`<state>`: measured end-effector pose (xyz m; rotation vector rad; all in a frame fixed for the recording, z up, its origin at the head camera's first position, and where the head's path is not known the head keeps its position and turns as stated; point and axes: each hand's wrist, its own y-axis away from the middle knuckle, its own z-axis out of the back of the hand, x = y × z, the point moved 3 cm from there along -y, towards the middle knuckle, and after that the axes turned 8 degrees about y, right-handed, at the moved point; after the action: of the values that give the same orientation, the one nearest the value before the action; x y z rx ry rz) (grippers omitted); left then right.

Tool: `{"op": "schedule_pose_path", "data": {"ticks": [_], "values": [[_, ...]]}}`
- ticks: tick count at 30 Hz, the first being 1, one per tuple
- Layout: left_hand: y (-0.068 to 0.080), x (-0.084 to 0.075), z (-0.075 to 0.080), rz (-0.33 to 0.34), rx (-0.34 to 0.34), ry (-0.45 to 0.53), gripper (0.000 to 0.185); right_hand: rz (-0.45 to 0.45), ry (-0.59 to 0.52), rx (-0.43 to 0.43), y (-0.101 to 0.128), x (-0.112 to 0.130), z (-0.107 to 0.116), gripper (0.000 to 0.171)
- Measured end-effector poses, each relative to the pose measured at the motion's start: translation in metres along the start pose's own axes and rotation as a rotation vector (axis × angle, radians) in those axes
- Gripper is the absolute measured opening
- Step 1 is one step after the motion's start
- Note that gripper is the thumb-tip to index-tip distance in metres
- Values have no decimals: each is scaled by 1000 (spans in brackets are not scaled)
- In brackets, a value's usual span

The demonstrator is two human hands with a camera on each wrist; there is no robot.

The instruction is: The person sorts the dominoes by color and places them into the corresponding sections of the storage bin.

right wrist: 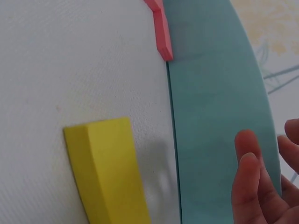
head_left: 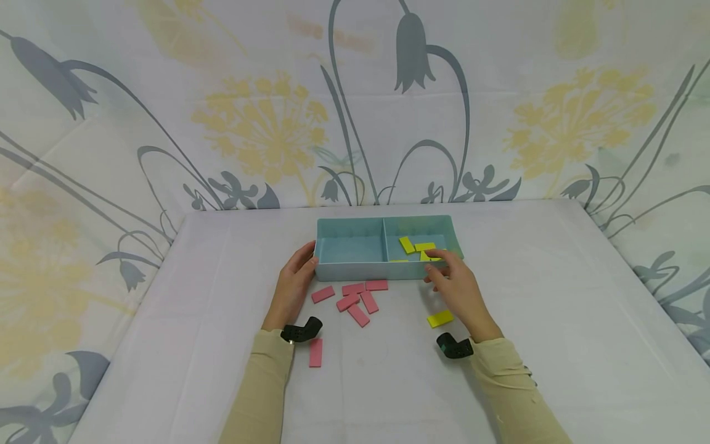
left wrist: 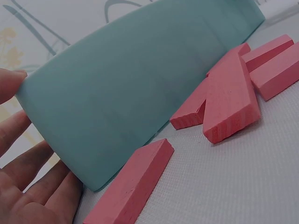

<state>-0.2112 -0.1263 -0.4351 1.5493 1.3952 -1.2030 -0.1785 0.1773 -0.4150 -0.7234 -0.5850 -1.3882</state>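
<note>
A light-blue two-compartment box [head_left: 355,272] stands on the table. My left hand [head_left: 294,285] rests against its left end, the thumb at the front corner and the fingers along the side. Over the right compartment's front rim reaches my right hand [head_left: 458,291], fingers loosely bent, with nothing seen between them in the right wrist view. Several yellow blocks [head_left: 407,245] lie inside that compartment, some partly hidden by the wall and fingers. Another yellow block [head_left: 440,319] lies on the cloth beneath the right hand. Several pink blocks [head_left: 358,315] are spread before the box, some overlapping.
A single pink block [head_left: 315,353] lies apart, beside the left wrist. The left compartment [head_left: 350,242] shows its bare floor. White cloth [head_left: 383,388] covers the table, and flower-patterned curtains [head_left: 366,135] hang behind and at both sides.
</note>
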Motion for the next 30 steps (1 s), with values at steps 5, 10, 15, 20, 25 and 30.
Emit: {"op": "schedule_pose_path", "data": {"ticks": [5,10,15,20,25,30], "values": [[0,0,0,2,0,6,47,-9,-10,11,0,-1,3,38],[0,0,0,-2,5,3,48,22,-49,-1,-1,-3,6,33],[1,0,0,4,4,15,50,74,-113,-33,-1,-2,10,26],[1,0,0,3,5,1,50,100,-142,-57,-1,-2,15,27],[0,1,0,3,4,-1,49,96,-143,-40,-1,-2,17,28],[-2,5,3,2,-3,16,48,104,-107,47,-1,-3,17,31]]}}
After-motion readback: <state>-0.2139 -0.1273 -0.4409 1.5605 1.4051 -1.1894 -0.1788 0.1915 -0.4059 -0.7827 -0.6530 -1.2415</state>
